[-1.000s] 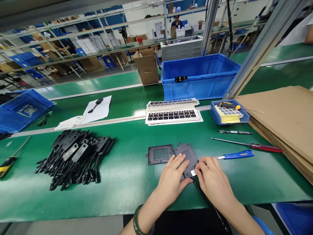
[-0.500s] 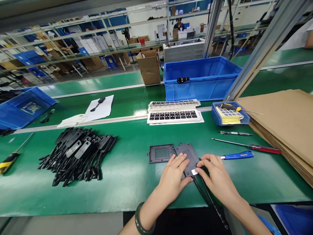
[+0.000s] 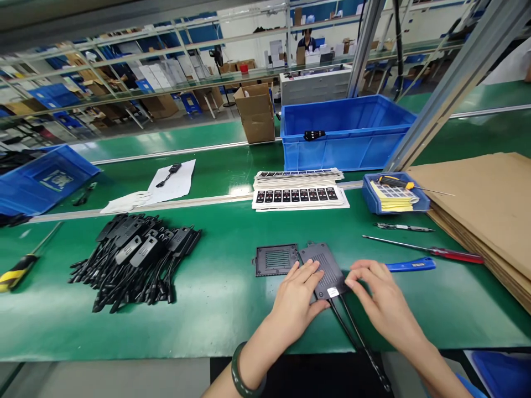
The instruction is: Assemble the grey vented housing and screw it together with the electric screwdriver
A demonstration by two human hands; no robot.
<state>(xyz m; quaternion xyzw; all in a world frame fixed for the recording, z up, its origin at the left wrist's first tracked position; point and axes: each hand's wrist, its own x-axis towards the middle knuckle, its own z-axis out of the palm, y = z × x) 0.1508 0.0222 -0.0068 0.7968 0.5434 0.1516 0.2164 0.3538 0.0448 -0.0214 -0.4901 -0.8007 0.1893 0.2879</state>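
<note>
A black plastic case point(image 3: 327, 264) with vent slots lies on the green bench, two black cables point(image 3: 357, 331) running from its lower edge toward me. My left hand point(image 3: 296, 293) holds it down, fingers across its left side and thumb along the lower edge. A small white label point(image 3: 333, 292) sits near that edge. At the case's lower right corner is my right hand point(image 3: 375, 290), thumb and fingertips closed in a pinch; what is between them is hidden. Left of the case lies a black vented cover point(image 3: 276, 260), its inner side up.
Black cabled adapters point(image 3: 136, 254) lie piled at left, beside a yellow-black screwdriver point(image 3: 19, 272). Label sheets point(image 3: 296, 195) and a large blue bin point(image 3: 348, 149) are behind. At right are a blue-handled tool point(image 3: 412, 265), a red screwdriver point(image 3: 454, 254), a pen point(image 3: 404, 227) and cardboard point(image 3: 481, 193).
My right hand has moved right, off the white label, to the case's corner. The label now shows fully. My left hand stays on the case; the view shifts slightly.
</note>
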